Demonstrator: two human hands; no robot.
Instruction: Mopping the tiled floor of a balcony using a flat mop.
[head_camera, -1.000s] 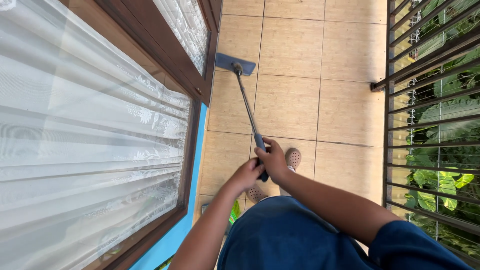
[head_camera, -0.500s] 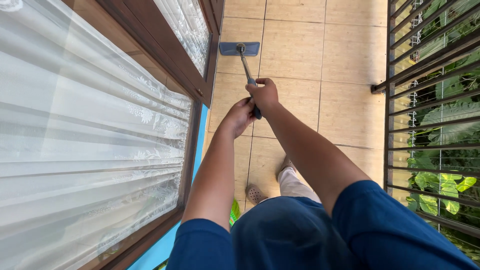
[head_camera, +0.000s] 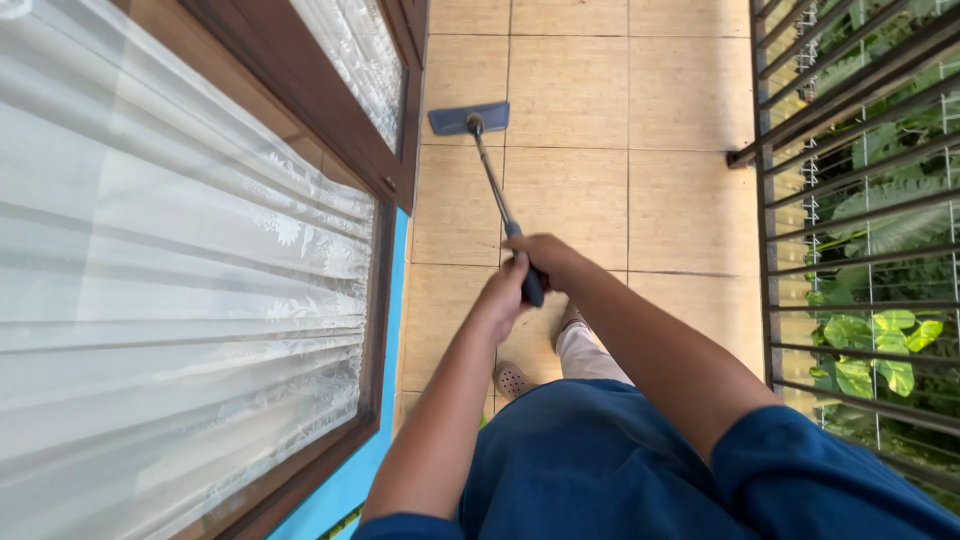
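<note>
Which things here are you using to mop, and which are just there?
In use:
mop
left hand and right hand, both on the mop handle
tiled floor

Just there:
curtained window
metal railing
plants
sandal

Just beyond the left hand (head_camera: 503, 293) and right hand (head_camera: 545, 258), the mop handle (head_camera: 492, 180) runs silvery grey with a dark blue-black grip, ending in a flat slate-blue mop head (head_camera: 469, 118). Under and ahead of the hands, the floor tiles (head_camera: 690, 210) are pale tan with thin darker grout lines. Left of the hands hangs a white lace curtain (head_camera: 160, 290) with a floral pattern, framed in dark brown wood (head_camera: 385, 160) above a bright blue strip (head_camera: 385, 440). Right of them, dark brown bars (head_camera: 850, 100) cross green leaves (head_camera: 880, 350). Nearer than the hands, the shirt (head_camera: 600, 470) is deep blue.
</note>
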